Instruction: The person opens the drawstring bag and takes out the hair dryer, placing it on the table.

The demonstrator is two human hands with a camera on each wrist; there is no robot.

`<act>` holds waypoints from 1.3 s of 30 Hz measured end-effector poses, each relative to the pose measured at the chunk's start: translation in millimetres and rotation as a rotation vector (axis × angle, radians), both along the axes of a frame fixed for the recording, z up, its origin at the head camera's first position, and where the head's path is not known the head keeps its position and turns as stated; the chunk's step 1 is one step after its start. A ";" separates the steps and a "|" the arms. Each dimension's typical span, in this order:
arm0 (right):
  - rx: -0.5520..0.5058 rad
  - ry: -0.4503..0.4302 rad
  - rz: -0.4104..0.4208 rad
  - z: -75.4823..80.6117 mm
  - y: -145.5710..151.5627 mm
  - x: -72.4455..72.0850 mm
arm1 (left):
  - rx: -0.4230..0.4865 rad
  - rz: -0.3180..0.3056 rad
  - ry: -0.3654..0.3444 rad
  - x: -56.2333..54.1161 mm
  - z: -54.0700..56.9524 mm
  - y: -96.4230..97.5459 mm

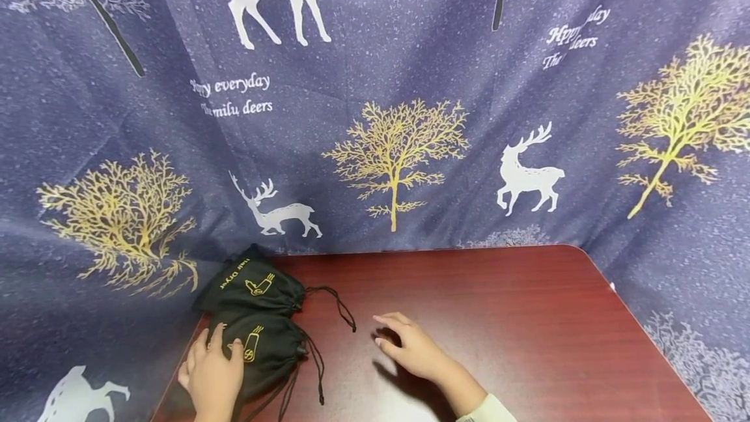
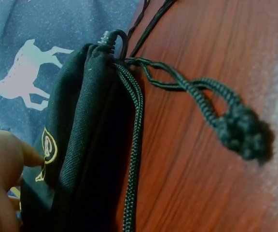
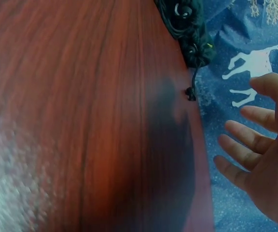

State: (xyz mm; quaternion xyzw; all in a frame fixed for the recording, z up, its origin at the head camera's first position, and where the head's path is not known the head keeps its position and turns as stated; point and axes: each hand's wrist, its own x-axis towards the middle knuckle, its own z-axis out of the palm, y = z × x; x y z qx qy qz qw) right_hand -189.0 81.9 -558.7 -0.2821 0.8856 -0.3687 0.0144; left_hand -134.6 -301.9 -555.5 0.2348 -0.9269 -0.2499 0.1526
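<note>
Two black drawstring bags lie at the table's left side. The rear bag (image 1: pixel 272 285) carries yellow "Hair Dryer" lettering and a dryer drawing. Just in front, the nearer bag (image 1: pixel 269 350) bears a similar yellow drawing, partly hidden by my left hand (image 1: pixel 212 370). That hand rests on the nearer bag with its fingers spread over its left part. In the left wrist view a fingertip touches the black cloth (image 2: pixel 95 121) beside the yellow print. My right hand (image 1: pixel 418 350) hovers over the table to the right of the bags, fingers loosely bent, holding nothing.
Black drawstrings (image 1: pixel 321 370) trail from the bag mouths onto the reddish-brown wooden table (image 1: pixel 498 318). One string ends in a thick knot (image 2: pixel 245 133). A blue cloth (image 1: pixel 410 70) printed with deer and trees hangs behind the table and along its sides.
</note>
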 end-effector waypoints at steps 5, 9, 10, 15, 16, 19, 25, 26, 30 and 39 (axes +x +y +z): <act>0.008 -0.001 0.007 -1.9 -2.5 2.6 | 0.008 0.001 -0.010 1.5 0.7 3.3; 0.014 -0.009 0.014 -2.8 -4.9 4.9 | 0.006 0.006 -0.005 3.9 0.5 4.7; 0.013 -0.008 0.017 -3.2 -5.4 5.1 | 0.004 0.007 -0.004 4.2 0.7 5.1; 0.016 -0.007 0.024 -8.1 -7.7 4.8 | -0.003 0.013 -0.001 6.4 1.2 9.3; 0.018 -0.009 0.024 -8.8 -8.4 4.8 | -0.003 0.013 0.001 6.9 1.6 10.2; 0.034 -0.002 0.021 -9.3 -10.6 5.7 | 0.002 0.017 0.005 8.2 1.8 12.0; 0.038 0.001 0.033 -8.8 -14.9 8.9 | 0.016 0.012 -0.013 9.8 2.3 14.7; 0.038 -0.004 0.036 -9.2 -15.4 9.3 | 0.016 0.011 -0.015 10.2 2.7 15.3; 0.036 -0.020 0.051 -11.4 -17.6 10.0 | 0.013 0.007 -0.004 10.7 3.1 18.1; 0.041 -0.043 0.083 -12.3 -24.6 11.3 | 0.036 0.010 0.032 11.5 3.0 25.2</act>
